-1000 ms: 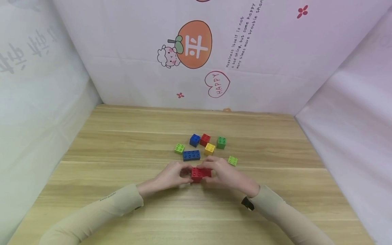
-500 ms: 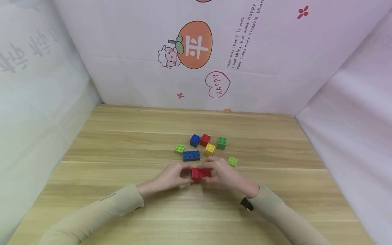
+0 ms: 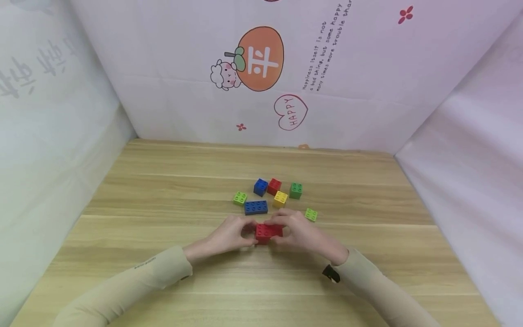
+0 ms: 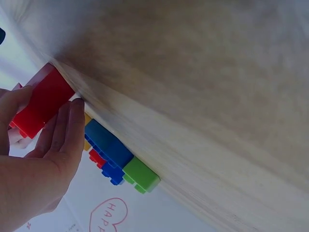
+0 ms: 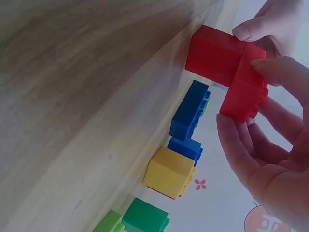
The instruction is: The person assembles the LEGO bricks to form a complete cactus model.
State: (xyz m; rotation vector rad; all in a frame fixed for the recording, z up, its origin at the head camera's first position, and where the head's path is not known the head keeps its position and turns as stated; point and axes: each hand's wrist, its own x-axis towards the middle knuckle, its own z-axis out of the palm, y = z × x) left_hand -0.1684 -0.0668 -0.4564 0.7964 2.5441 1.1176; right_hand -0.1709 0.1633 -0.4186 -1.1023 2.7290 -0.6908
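Note:
Two red toy building bricks are stacked in front of me; the lower brick stands by the tabletop. Across its top lies the upper red brick, studs up, one end jutting out towards my right hand. That hand pinches the jutting end between thumb and fingers. My left hand holds the stack's left end, its thumb at the seam in the right wrist view. In the left wrist view the red stack sits between left thumb and fingers, which partly hide it.
Beyond the hands lie a long blue brick, a small blue brick, a red one, a yellow one, a green one and two lime bricks, left and right. White printed cloth walls the table.

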